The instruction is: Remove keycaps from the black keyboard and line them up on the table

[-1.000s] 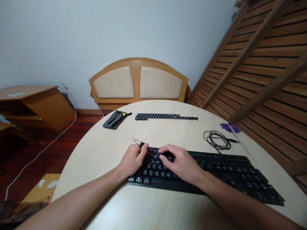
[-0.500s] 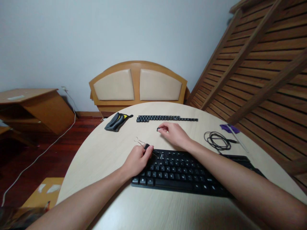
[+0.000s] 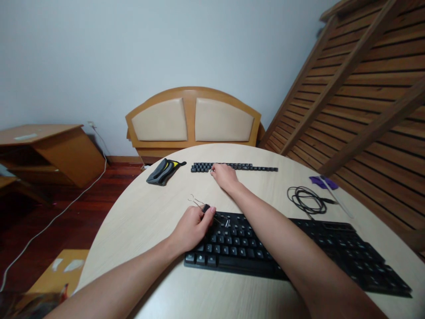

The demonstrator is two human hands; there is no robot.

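My left hand [image 3: 192, 226] is closed round a wire keycap puller [image 3: 206, 208] with a black middle. Its thin wire loops stick out on both sides of the fist, over the upper left of a black keyboard [image 3: 245, 262]. On that part of the keyboard the caps are off and small stems show. At the far side of the table, my right hand [image 3: 226, 176] pinches a small keycap [image 3: 211, 172], mostly hidden by the fingers. It is at the end of the short front row of loose black keycaps [image 3: 262, 169], which lie in lines.
A grey, black and yellow cloth item [image 3: 164, 172] lies at the table's [image 3: 133, 221] back left. To the right are a coiled black cable [image 3: 307, 200], a purple cloth [image 3: 323, 182] and a thin pale stick [image 3: 337, 198]. A wooden headboard [image 3: 192, 115] stands behind.
My right hand has moved away from me with the keycap, from above the keyboard to the rows of loose keycaps. My left hand stays in place with the puller. The view has shifted slightly.
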